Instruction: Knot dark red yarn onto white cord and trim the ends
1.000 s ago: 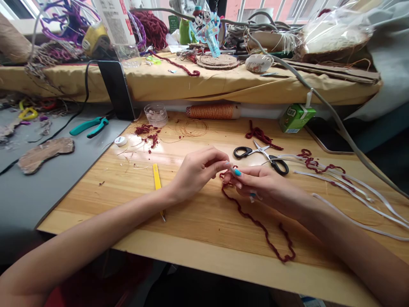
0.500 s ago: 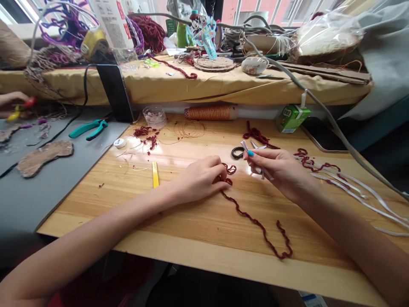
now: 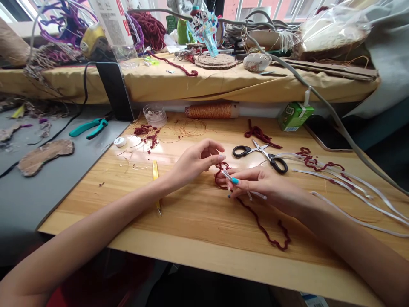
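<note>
Strips pinched in my right hand have come to the red yarn, inward from the table's front edge, my left hand loosely parted, so materials seem gathered.

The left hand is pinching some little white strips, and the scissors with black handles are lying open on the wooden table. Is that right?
Not quite: the head view shows the right hand pinching those white strips, not the left hand. The scissors with black handles are indeed lying open on the wooden table.
</note>
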### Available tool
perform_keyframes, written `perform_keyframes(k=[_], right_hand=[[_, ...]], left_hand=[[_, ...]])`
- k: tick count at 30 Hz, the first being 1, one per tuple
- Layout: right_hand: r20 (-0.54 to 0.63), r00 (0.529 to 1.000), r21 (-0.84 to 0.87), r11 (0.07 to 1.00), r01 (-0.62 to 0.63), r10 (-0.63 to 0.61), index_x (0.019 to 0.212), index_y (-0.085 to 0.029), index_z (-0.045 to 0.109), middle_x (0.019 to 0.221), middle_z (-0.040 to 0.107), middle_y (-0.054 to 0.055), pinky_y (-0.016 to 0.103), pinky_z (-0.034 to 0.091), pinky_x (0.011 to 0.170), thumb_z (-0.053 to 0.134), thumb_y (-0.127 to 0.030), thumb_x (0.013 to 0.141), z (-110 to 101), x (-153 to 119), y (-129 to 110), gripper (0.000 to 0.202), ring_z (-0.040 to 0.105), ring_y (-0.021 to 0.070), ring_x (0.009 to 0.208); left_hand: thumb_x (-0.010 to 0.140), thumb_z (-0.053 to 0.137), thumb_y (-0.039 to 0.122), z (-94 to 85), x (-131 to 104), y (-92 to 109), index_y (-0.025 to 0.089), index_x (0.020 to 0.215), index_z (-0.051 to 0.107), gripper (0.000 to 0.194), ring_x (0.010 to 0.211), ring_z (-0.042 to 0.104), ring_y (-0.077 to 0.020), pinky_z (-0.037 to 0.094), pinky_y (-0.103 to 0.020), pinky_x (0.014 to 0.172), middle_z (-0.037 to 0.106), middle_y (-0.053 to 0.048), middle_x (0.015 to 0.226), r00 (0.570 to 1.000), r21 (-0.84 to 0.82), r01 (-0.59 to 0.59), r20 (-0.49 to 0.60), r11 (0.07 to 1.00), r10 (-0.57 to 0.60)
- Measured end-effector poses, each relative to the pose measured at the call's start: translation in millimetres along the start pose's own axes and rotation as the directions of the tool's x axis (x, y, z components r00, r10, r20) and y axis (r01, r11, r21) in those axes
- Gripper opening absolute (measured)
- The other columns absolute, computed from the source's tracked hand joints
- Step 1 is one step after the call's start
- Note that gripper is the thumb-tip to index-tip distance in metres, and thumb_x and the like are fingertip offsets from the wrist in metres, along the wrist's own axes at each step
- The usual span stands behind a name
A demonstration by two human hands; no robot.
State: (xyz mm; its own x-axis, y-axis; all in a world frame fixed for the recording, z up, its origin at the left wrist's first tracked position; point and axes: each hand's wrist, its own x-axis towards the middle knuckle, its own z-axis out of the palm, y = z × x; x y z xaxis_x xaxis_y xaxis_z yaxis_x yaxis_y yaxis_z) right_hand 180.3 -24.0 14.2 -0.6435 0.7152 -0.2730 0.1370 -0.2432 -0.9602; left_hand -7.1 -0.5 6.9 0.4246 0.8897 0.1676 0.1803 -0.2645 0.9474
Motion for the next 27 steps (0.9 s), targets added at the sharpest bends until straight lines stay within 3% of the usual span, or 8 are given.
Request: perform_keyframes(k=[3,9,11,13,16,19,23,27], right_hand=[[-0.004,1.000,0.004,1.000,0.028,-0.028,0.070,-0.018,0.065,0.097,0.059,0.004,0.027,0.042,0.078,0.060,-0.033,0.074,2.9,0.3,0.4,0.017,0.050,0.0156,0.096],[0.079,0.992,0.100,0.991,0.089,-0.097,0.076,-0.018,0.066,0.083,0.062,0.003,0.022,0.042,0.067,0.056,-0.032,0.078,3.4,0.3,4.6,0.017,0.056,0.0095,0.072],[0.086,0.983,0.137,0.979,0.148,-0.161,0.077,-0.018,0.066,0.076,0.062,0.002,0.021,0.042,0.061,0.055,-0.031,0.079,1.9,0.5,5.3,0.017,0.056,0.0092,0.067],[0.055,0.973,0.153,0.965,0.214,-0.224,0.075,-0.018,0.066,0.070,0.061,0.002,0.021,0.040,0.055,0.056,-0.031,0.078,-0.9,-0.4,3.0,0.016,0.055,0.0084,0.061],[-0.078,0.948,0.179,0.931,0.318,-0.309,0.067,-0.019,0.064,0.070,0.060,0.001,0.021,0.035,0.047,0.062,-0.031,0.073,-8.7,-3.6,-5.2,0.014,0.049,0.0058,0.050],[-0.268,0.887,0.167,0.889,0.426,-0.375,0.064,-0.021,0.061,0.073,0.058,-0.001,0.022,0.030,0.043,0.065,-0.030,0.070,-20.6,-5.9,-13.3,0.011,0.038,0.0031,0.044],[-0.536,0.755,0.080,0.868,0.490,-0.377,0.066,-0.024,0.058,0.083,0.056,-0.002,0.023,0.028,0.044,0.060,-0.028,0.072,-36.4,-5.4,-18.1,0.008,0.031,0.0045,0.046],[-0.677,0.675,0.069,0.888,0.455,-0.293,0.067,-0.025,0.058,0.098,0.056,-0.003,0.025,0.030,0.050,0.055,-0.026,0.076,-44.3,-5.8,-20.6,0.009,0.032,0.0066,0.052]], left_hand=[[0.080,0.051,0.025,-3.8,1.8,-3.9,0.014,0.094,0.053,0.017,0.057,0.044,-0.0047,0.036,-0.018,0.052,0.052,0.001,0.072,1.000,0.070,-0.024,0.007,0.997,0.023],[0.085,0.041,0.021,-16.2,8.9,-14.9,0.016,0.100,0.054,0.021,0.062,0.044,-0.0068,0.039,-0.021,0.058,0.050,-0.001,0.077,0.990,0.325,-0.126,-0.014,0.937,0.138],[0.086,0.039,0.021,-21.5,11.2,-19.5,0.016,0.098,0.056,0.022,0.068,0.047,-0.0086,0.040,-0.022,0.063,0.050,-0.002,0.080,0.973,0.510,-0.209,0.023,0.834,0.230],[0.086,0.038,0.020,-27.4,12.3,-23.7,0.017,0.096,0.056,0.022,0.072,0.048,-0.0100,0.040,-0.023,0.064,0.050,-0.004,0.086,0.942,0.694,-0.298,0.105,0.655,0.317],[0.086,0.034,0.016,-37.5,12.4,-26.9,0.017,0.097,0.056,0.024,0.067,0.047,-0.0095,0.037,-0.022,0.056,0.052,-0.005,0.091,0.898,0.863,-0.357,0.212,0.357,0.384],[0.087,0.034,0.018,-48.5,13.5,-26.3,0.015,0.092,0.057,0.024,0.060,0.046,-0.0091,0.033,-0.022,0.052,0.055,-0.005,0.084,0.862,0.934,-0.315,0.208,0.168,0.462],[0.088,0.033,0.022,-61.0,16.4,-25.2,0.015,0.085,0.058,0.027,0.057,0.046,-0.0096,0.029,-0.024,0.049,0.056,-0.005,0.078,0.843,0.983,-0.175,0.120,0.058,0.524],[0.088,0.029,0.022,-65.5,17.3,-24.8,0.014,0.085,0.058,0.030,0.057,0.047,-0.0103,0.027,-0.025,0.049,0.056,-0.008,0.083,0.878,0.994,-0.087,0.045,0.066,0.477]])
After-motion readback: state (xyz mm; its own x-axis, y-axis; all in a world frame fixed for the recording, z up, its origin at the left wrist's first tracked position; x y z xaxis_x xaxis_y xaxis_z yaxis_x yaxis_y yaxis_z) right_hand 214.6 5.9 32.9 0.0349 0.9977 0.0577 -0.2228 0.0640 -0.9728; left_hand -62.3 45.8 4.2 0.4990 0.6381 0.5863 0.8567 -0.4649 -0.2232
